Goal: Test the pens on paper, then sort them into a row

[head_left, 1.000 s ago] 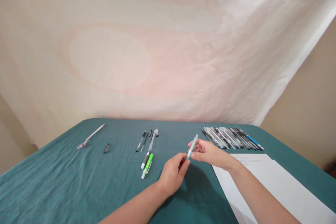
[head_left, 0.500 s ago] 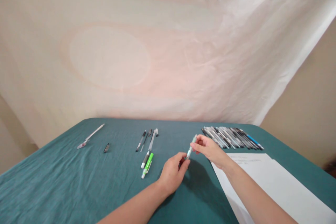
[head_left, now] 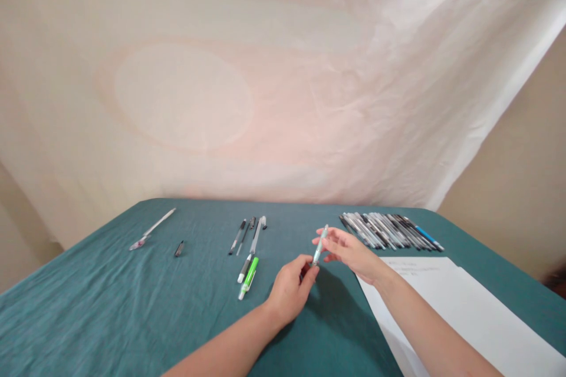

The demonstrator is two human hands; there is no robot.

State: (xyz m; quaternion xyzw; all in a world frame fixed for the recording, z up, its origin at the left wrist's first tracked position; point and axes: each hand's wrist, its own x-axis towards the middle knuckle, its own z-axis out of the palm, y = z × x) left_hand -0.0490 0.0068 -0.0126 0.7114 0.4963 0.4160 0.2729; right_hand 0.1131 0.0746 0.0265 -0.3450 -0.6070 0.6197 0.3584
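Note:
A slim pale mint-green pen (head_left: 319,247) is tilted above the cloth between my two hands. My left hand (head_left: 292,285) is closed around its lower end, which the fingers and thumb hide. My right hand (head_left: 349,252) has its thumb against the upper part, with the fingers stretched out behind the barrel. Left of my hands lie a bright green pen (head_left: 249,278) with a white end and, touching it, a dark pen part with a white tip (head_left: 244,269). Behind these sit a clear pen barrel (head_left: 256,238), a thin dark refill (head_left: 243,240) and a black-and-clear pen piece (head_left: 237,237).
Many pens (head_left: 389,231) lie side by side at the back right, one of them blue (head_left: 423,234). White paper sheets (head_left: 460,312) lie under my right forearm. At the left are a white pen (head_left: 159,222) and a small dark cap (head_left: 179,248) on the green tablecloth (head_left: 110,306).
My right hand's fingers have straightened and slid left past the pen, where they were pinched on its upper end. The pen stands slightly more upright; my left hand has barely moved.

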